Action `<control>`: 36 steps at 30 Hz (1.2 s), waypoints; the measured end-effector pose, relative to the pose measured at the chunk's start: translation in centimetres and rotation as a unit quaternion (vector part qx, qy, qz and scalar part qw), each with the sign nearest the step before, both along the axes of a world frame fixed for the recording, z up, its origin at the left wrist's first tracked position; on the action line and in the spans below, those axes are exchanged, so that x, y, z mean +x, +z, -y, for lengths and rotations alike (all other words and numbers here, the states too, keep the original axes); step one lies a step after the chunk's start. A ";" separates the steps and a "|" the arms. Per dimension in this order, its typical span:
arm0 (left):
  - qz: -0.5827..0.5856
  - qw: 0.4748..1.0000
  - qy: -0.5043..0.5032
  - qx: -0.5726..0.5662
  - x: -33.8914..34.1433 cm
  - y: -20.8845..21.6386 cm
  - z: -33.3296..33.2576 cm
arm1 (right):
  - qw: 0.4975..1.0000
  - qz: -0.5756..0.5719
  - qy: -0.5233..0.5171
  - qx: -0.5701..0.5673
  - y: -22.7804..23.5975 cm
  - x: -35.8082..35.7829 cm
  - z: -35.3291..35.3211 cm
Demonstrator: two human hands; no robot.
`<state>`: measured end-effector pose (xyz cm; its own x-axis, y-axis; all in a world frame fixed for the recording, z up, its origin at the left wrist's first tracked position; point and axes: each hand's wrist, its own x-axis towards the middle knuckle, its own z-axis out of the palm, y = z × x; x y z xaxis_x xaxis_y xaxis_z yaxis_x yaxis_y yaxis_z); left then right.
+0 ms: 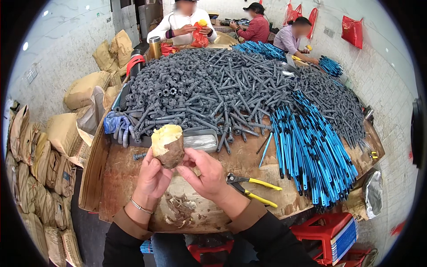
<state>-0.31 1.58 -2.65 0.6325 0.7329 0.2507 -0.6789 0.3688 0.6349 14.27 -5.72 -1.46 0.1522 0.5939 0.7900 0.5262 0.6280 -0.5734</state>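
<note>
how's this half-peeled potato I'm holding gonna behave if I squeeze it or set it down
The potato may crumble under a firm squeeze, since its exposed yellow flesh looks ragged. Its rounded brown side could let it roll once set down. More skin might slip off, given the loose peelings on the table.

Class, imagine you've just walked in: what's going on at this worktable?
A person holds what looks like a partly peeled potato in the left hand, with the right hand against its brown-skinned side. Its top is bare yellow. Peelings lie below on the worktable. Yellow-handled pliers lie nearby, unheld. Beyond are heaped grey tubular fittings and, at right, long blue strips.
</note>
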 end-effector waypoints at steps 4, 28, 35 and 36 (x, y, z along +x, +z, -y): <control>-0.029 0.998 0.056 0.018 0.1 0.5 0.2 | 0.999 0.005 -0.010 -0.040 -0.2 0.0 0.1; -0.085 0.982 0.095 0.140 -0.4 0.7 0.1 | 1.000 -0.006 -0.018 -0.019 -0.5 0.2 -0.2; -0.090 0.981 0.070 0.157 -0.6 0.4 -0.2 | 0.999 -0.028 -0.012 -0.012 -0.5 0.3 -0.1; -0.090 0.980 0.071 0.165 -0.5 0.4 -0.3 | 0.999 -0.027 -0.015 -0.013 -0.5 0.3 -0.1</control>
